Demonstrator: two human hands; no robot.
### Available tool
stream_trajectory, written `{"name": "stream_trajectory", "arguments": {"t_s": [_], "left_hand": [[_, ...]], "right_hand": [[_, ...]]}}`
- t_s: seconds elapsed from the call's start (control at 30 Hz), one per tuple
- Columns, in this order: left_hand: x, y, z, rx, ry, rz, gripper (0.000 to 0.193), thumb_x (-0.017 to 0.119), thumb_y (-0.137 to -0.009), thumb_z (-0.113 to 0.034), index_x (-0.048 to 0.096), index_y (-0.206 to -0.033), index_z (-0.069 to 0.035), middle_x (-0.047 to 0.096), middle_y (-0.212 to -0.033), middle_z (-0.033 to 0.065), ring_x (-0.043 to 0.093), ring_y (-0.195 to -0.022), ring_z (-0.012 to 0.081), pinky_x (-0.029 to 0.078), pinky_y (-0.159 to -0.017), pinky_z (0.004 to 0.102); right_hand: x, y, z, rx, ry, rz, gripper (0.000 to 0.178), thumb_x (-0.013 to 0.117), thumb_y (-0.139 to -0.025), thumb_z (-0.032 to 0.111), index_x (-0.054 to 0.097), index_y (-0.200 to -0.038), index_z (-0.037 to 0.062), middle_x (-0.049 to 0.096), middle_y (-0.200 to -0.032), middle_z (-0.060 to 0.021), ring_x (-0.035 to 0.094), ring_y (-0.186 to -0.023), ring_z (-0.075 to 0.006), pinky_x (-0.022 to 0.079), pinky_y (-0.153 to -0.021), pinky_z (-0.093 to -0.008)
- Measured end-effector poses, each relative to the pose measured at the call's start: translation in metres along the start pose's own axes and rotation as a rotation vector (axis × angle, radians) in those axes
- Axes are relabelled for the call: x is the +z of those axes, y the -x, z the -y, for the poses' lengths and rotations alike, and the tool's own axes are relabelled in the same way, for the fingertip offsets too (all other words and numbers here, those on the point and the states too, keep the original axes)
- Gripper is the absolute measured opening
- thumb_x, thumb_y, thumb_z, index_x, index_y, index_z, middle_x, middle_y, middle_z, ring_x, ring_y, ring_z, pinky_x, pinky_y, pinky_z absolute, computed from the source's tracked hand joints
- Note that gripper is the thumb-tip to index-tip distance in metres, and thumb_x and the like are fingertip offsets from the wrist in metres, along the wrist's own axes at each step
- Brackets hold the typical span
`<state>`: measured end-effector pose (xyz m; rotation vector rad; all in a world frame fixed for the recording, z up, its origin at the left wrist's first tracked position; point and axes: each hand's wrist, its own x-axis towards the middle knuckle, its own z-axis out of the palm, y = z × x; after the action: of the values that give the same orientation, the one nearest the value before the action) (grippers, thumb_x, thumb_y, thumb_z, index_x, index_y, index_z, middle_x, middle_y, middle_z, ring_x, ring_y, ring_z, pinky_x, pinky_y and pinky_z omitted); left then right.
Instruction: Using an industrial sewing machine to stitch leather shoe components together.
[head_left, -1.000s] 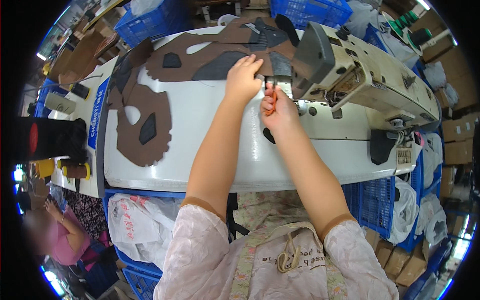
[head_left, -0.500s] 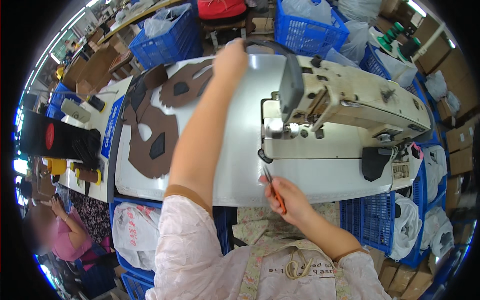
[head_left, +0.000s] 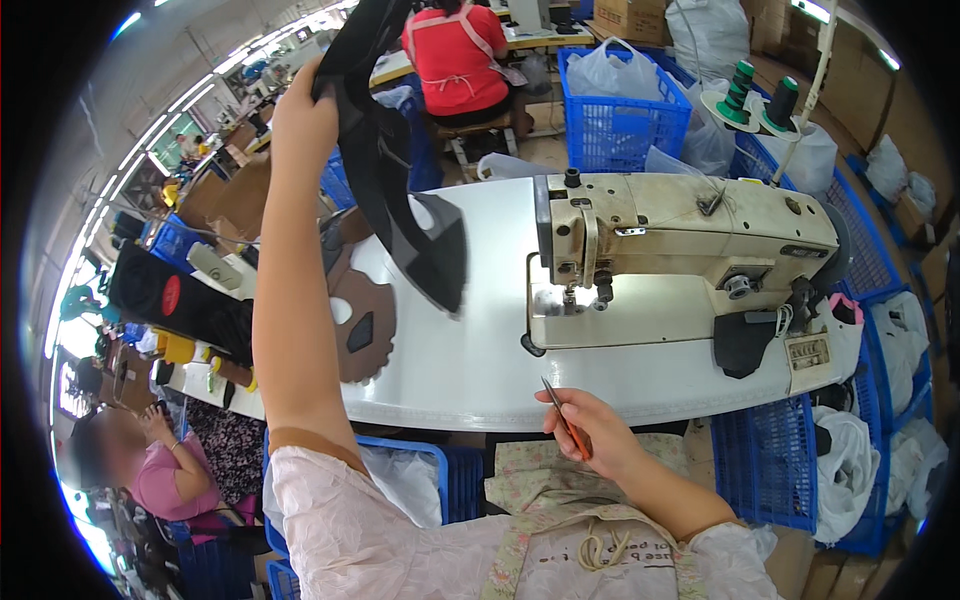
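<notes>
Raised high at the upper left, my left hand (head_left: pixel 303 118) is closed on the top of a long, curved black fabric piece (head_left: pixel 385 175). The piece hangs down over the white table (head_left: pixel 470 370), its wide lower end close above the surface. My right hand (head_left: pixel 600 435) is closed around orange-handled thread snips (head_left: pixel 549 391), their metal tip pointing up and left above the table's near edge. To the right stands a cream sewing machine (head_left: pixel 690 215), its needle area bare of fabric. Brown cut pieces (head_left: pixel 375 305) with a dark patch lie at the table's left, partly behind the black piece.
A black fabric piece (head_left: pixel 742 345) lies at the machine's right end. Thread spools (head_left: pixel 738 92) stand behind it. Blue crates (head_left: pixel 625 130) with plastic bags surround the table. One person in red (head_left: pixel 455 65) sits beyond; another in pink (head_left: pixel 175 470) sits at left.
My left hand has moved left and up, lifting the black piece from beside the machine head to above the brown pieces. My right hand still holds the snips, slightly lower. The head view has shifted.
</notes>
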<state>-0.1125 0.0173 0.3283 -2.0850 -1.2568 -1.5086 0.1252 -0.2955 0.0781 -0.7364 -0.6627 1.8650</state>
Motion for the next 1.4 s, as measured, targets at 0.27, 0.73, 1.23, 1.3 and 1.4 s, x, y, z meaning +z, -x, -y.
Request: {"name": "stream_trajectory", "arguments": {"t_s": [0.27,0.73,1.23,1.3,1.4], "left_hand": [[-0.144,0.088,-0.056,0.027,-0.088,0.089,0.035,0.053,-0.093,-0.002,0.062,-0.125,-0.009,0.069,-0.112,0.0161,0.067,-0.104,0.0234,0.048,-0.091,0.0312],[-0.235,0.253,-0.102,-0.052,-0.171,0.513,0.067,0.042,-0.061,0.014,0.065,-0.120,-0.007,0.064,-0.122,0.0192,0.062,-0.112,0.0376,0.048,-0.097,0.0382],[-0.245,0.287,-0.102,-0.173,-0.164,0.501,0.070,0.040,-0.062,0.015,0.063,-0.124,-0.007,0.063,-0.123,0.0215,0.061,-0.116,0.0375,0.047,-0.100,0.0382],[-0.245,0.288,-0.101,-0.167,-0.172,0.511,0.070,0.040,-0.062,0.015,0.063,-0.124,-0.007,0.063,-0.123,0.0215,0.061,-0.116,0.0375,0.047,-0.100,0.0384],[-0.245,0.290,-0.100,-0.157,-0.182,0.520,0.071,0.040,-0.061,0.015,0.063,-0.124,-0.007,0.063,-0.123,0.0216,0.061,-0.116,0.0374,0.047,-0.100,0.0387]], "right_hand": [[0.038,0.019,0.034,-0.217,0.299,0.168,0.040,0.051,-0.097,0.011,0.050,-0.135,0.0006,0.059,-0.092,-0.0066,0.047,-0.060,-0.0068,0.038,-0.051,-0.0189],[0.065,0.007,0.034,-0.474,0.193,0.163,0.035,0.055,-0.099,0.023,0.053,-0.128,0.0028,0.053,-0.079,0.0004,0.038,-0.055,-0.0020,0.031,-0.048,-0.0178],[0.095,0.017,-0.023,-0.299,0.244,0.252,0.032,0.057,-0.101,0.024,0.053,-0.124,0.0032,0.058,-0.083,0.0001,0.051,-0.074,-0.0030,0.039,-0.057,-0.0183],[0.098,0.016,-0.024,-0.337,0.221,0.264,0.031,0.056,-0.101,0.023,0.053,-0.124,0.0026,0.059,-0.084,0.0000,0.052,-0.075,-0.0036,0.040,-0.060,-0.0188],[0.100,0.014,-0.026,-0.416,0.182,0.252,0.029,0.057,-0.101,0.020,0.053,-0.123,0.0015,0.060,-0.087,-0.0007,0.054,-0.077,-0.0055,0.044,-0.068,-0.0210]]}}
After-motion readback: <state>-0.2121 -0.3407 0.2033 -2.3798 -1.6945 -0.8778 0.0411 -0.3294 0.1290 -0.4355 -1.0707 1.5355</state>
